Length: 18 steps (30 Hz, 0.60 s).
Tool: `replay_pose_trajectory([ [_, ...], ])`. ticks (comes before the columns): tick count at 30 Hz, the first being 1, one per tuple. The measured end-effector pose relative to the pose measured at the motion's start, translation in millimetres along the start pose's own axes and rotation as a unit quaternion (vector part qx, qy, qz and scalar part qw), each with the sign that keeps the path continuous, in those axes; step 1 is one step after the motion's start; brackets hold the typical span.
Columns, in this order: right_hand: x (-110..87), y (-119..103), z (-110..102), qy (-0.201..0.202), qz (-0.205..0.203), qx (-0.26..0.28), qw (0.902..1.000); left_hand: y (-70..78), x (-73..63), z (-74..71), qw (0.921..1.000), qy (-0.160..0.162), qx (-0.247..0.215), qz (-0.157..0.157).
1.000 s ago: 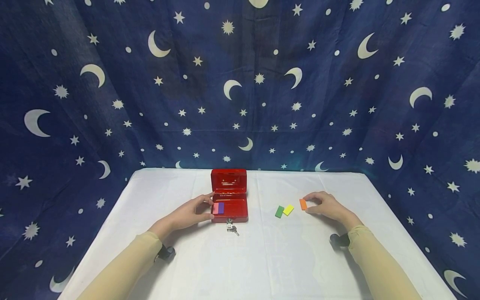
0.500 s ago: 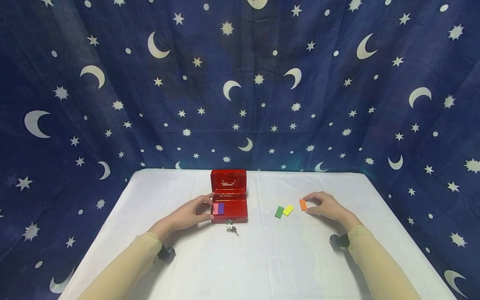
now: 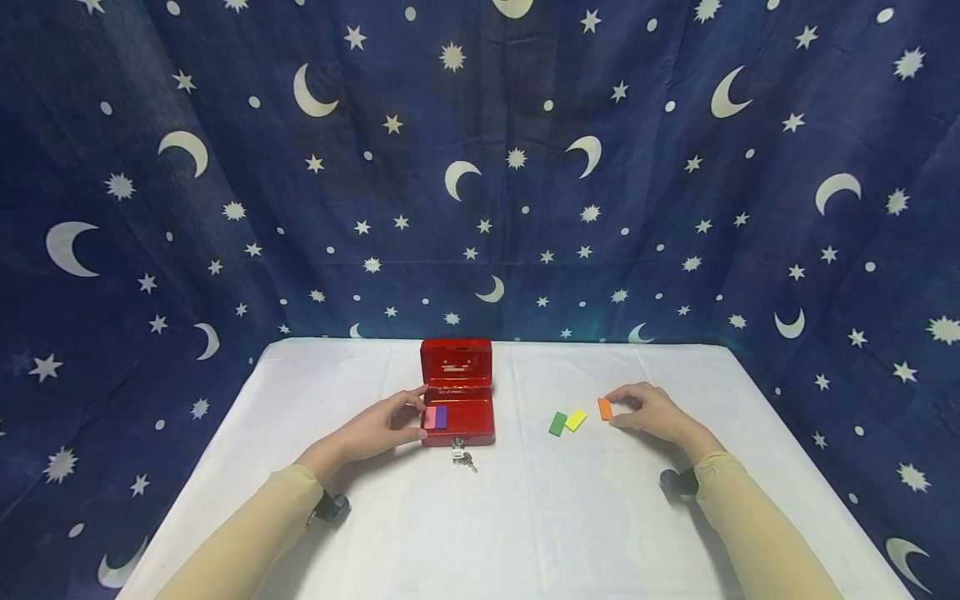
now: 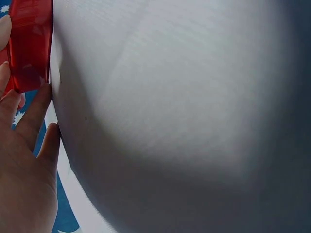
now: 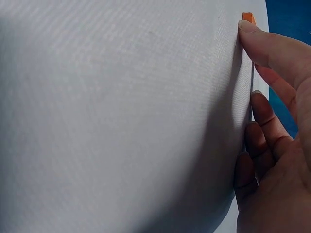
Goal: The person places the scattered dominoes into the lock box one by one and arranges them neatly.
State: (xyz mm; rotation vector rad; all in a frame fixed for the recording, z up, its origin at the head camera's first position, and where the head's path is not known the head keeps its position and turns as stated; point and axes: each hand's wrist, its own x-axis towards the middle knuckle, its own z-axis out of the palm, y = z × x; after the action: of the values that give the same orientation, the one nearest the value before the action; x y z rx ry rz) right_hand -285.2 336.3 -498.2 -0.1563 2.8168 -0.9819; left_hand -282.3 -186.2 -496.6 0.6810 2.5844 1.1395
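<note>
On the table, a box left of three loose blocks. In the box, near its left wall, two blocks side by side. Just before it, keys. Touching its left side, the left hand. At the rightmost block, the right hand. Behind, a curtain.

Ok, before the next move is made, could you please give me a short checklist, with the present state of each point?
1. Lid of the red box raised: ok.
2. Left hand touching the box's left side: ok.
3. Bare floor inside the box, right of the pink block and purple block: ok.
4. Right hand with thumb and finger at the orange block: ok.
5. Firm grip on the orange block: cannot tell.
6. Direct low path from the orange block to the box free: not ok; the yellow block and green block lie between.
</note>
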Motion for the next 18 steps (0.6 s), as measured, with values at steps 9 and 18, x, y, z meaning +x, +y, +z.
replay_pose_trajectory([
  [9,-0.8,0.2,-0.5,0.006,-0.007,0.0,1.0,-0.2,-0.4,-0.2,1.0,0.001,-0.001,-0.001],
  [18,-3.1,-1.4,-0.1,0.008,-0.01,0.009,0.9999,-1.9,-0.4,0.2,1.0,0.002,0.004,0.006],
])
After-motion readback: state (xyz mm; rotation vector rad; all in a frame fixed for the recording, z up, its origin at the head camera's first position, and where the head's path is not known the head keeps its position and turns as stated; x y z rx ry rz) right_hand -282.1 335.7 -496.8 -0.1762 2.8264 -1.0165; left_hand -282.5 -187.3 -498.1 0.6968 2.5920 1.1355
